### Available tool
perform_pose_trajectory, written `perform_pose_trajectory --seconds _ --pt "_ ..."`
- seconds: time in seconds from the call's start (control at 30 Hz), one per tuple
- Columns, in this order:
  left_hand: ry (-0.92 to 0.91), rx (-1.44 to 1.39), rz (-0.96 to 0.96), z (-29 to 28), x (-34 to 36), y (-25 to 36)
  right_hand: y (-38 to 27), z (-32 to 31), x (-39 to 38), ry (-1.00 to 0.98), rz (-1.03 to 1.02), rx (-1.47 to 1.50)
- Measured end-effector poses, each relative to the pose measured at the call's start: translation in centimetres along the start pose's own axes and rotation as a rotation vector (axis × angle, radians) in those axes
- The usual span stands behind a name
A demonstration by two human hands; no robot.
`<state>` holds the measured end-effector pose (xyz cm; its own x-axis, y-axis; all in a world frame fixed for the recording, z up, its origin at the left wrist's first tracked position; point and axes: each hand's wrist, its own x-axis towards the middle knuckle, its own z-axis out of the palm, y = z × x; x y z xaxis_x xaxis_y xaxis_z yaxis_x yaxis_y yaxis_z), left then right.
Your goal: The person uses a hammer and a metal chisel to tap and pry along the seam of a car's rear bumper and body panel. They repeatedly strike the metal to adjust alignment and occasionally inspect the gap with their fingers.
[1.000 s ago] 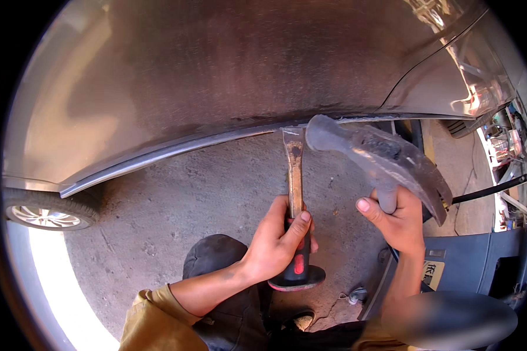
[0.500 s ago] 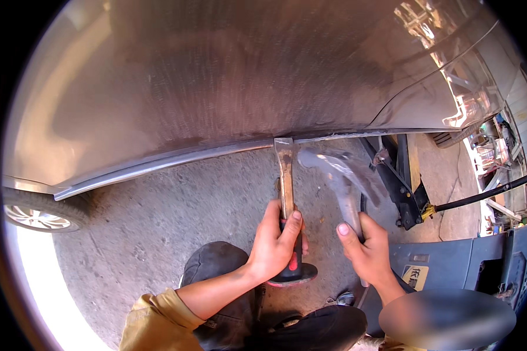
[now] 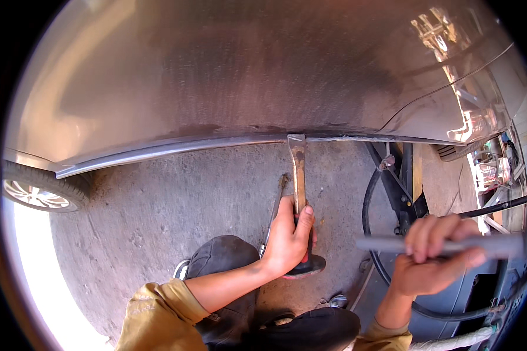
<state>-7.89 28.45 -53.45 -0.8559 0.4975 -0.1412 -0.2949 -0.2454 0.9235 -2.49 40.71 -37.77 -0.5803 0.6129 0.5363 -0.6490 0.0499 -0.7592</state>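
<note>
My left hand is wrapped round the grip of a flat chisel, with a round black and red guard at its lower end. The chisel's wide tip touches the lower edge trim of a brownish-grey car panel. Off to the right, my right hand is closed on the handle of a hammer. The handle lies nearly level and is smeared by motion. The hammer's head is blurred at the right rim of the view, well apart from the chisel.
A black jack stand-like frame with a lever stands under the panel at right. A black hose loops beside a blue-grey machine. A thin metal tool lies on the concrete floor. A car wheel is at left.
My right hand has swung the hammer away from beside the chisel, out to the right, turning its handle sideways. The left hand keeps the chisel against the panel edge. The view has shifted slightly.
</note>
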Motion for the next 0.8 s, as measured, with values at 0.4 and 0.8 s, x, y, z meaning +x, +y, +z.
perform_pose_trajectory --seconds 0.4,0.8 --pt "-0.087 0.023 -0.066 0.3 -1.8 0.6 2.8 -6.1 -4.6 -0.385 0.346 -0.943" --pt "0.032 -0.015 -0.014 -0.7 -1.0 1.8 3.3 -4.7 -4.5 -0.372 0.310 -0.695"
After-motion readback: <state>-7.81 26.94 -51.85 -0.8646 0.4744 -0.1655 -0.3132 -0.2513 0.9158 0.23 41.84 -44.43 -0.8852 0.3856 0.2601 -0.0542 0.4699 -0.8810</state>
